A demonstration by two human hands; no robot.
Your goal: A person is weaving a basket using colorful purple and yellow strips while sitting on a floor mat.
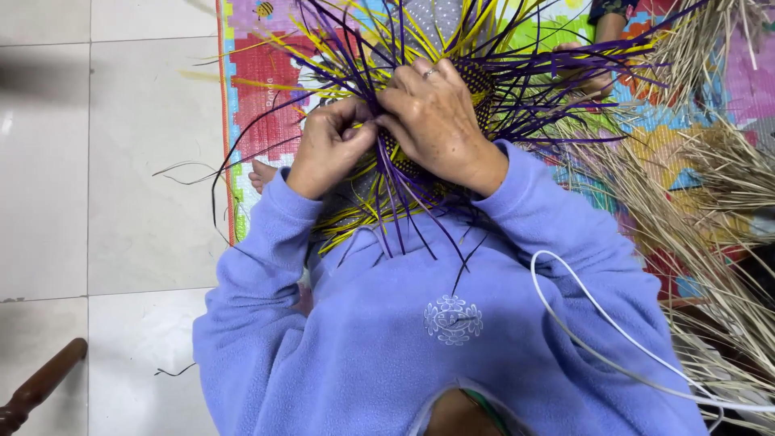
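Head view. Woven piece (452,97) of purple and yellow strips sits on the lap, over the colourful mat (258,73). A small woven centre shows under the hands; most strips (549,81) radiate loose and unwoven, so work looks early, much left. Left hand (327,149) is pinched together on purple strands at the centre. Right hand (436,121), ring on one finger, curls closed over the same strands, touching the left. Pale dry straw (710,218) lies at right. No packages; the mat carries small printed letters and a bee picture (264,10) at its top edge.
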